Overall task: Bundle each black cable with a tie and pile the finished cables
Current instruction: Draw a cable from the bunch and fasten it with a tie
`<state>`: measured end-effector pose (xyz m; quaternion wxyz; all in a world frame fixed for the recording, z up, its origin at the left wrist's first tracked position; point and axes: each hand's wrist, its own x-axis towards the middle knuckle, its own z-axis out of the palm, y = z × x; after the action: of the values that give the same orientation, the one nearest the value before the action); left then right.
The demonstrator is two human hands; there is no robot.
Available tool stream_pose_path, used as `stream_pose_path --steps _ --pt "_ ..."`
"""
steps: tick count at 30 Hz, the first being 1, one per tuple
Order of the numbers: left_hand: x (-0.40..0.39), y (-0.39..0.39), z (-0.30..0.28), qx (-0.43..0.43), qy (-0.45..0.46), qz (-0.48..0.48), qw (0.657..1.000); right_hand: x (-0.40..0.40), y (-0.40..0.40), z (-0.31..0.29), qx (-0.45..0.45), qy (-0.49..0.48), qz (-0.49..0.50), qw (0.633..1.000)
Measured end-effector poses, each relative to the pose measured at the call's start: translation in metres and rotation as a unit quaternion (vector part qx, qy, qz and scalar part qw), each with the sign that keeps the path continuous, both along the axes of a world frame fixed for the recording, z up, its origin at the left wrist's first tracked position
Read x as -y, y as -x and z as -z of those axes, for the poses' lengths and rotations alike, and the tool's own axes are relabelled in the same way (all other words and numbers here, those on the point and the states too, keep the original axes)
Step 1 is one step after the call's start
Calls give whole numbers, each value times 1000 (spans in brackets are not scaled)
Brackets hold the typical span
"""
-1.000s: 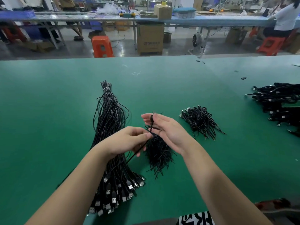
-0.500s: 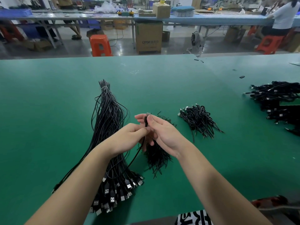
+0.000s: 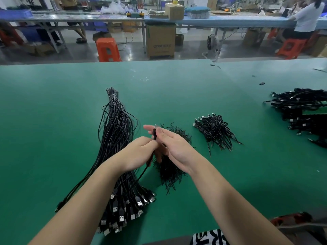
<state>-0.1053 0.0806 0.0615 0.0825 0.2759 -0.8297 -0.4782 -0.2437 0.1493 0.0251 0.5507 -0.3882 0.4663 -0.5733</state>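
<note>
Coiling stage: left hand [image 3: 139, 152] pinching USB cable [image 3: 155, 134], right hand [image 3: 174, 147] clasping its plug above tie pile [image 3: 169, 167]. Keep loops tight, even.

Left hand [image 3: 139, 152]: fingers curled, pinching at fingertips, knuckles up.
Right hand [image 3: 174, 147]: palm left, fingers extended, thumb pressing inward.
Forearms: bare, converging mid-frame.

green table [image 3: 53, 121] | grey floor [image 3: 132, 50] — orange stool [image 3: 107, 49] | cardboard box [image 3: 160, 40] — blue bench [image 3: 230, 22]
</note>
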Motion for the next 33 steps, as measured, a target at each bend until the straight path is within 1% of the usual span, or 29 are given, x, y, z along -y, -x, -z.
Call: stream_pose_path --steps 2,4,6,7,8,9,10,11,12,13,14,16,18,20,21,22,23,24,25,26,27,28,30,33 --pt "4 -1 1 -36 49 -49 997 2 -3 1 32 -13 20 999" --pt "10 -3 1 -119 60 -116 984 2 -6 4 49 -57 28 997" --pt "16 -7 -3 -191 66 -173 964 -1 -12 4 60 -104 -4 993" --pt "20 -7 -4 -218 53 -193 955 -4 -16 3 56 -114 -31 991" --pt "23 -7 -5 -250 14 -205 946 -6 -21 2 50 -115 -56 991" --pt "25 -7 -8 -289 -61 -211 932 -7 -25 0 55 -108 -74 990" --pt "26 -6 -13 -333 -164 -209 904 -8 -29 -2 70 -94 -82 990" --pt "26 -7 -18 -376 -261 -202 866 -9 -31 -4 98 -79 -88 988" --pt "27 -7 -23 -414 -333 -193 825 -8 -33 -3 136 -68 -90 984" --pt "27 -9 -27 -438 -374 -190 796 -7 -33 -2 184 -64 -93 976" --pt "27 -10 -31 -452 -400 -186 776 -6 -34 0 238 -67 -99 964" --pt "26 -14 -37 -463 -429 -167 758 -5 -33 7 326 -84 -108 935" --pt "26 -20 -40 -461 -429 -132 765 -6 -30 17 386 -104 -88 912" --pt "30 -28 -39 -431 -425 -62 793 -7 -26 27 434 -117 -59 891" --pt "30 -32 -38 -395 -428 -13 813 -7 -23 29 450 -118 -48 884" --pt "31 -36 -35 -336 -425 34 840 -7 -21 30 454 -113 -41 883" --pt "30 -39 -31 -254 -403 68 876 -7 -18 29 445 -107 -38 888" --pt "29 -40 -26 -158 -359 89 915 -6 -16 27 429 -100 -41 897" --pt "27 -41 -22 -63 -310 98 944 -5 -14 23 409 -95 -47 906" --pt "24 -40 -16 17 -270 95 958 -4 -12 20 387 -94 -55 916" --pt "22 -38 -11 75 -237 84 965 -4 -11 17 363 -93 -66 925" --pt "20 -36 -7 109 -207 70 970 -4 -10 15 338 -90 -74 934" --pt "19 -32 0 128 -164 38 977 -4 -9 13 302 -86 -74 947" --pt "20 -26 11 97 -96 -23 990 -7 -11 17 277 -88 -52 955"
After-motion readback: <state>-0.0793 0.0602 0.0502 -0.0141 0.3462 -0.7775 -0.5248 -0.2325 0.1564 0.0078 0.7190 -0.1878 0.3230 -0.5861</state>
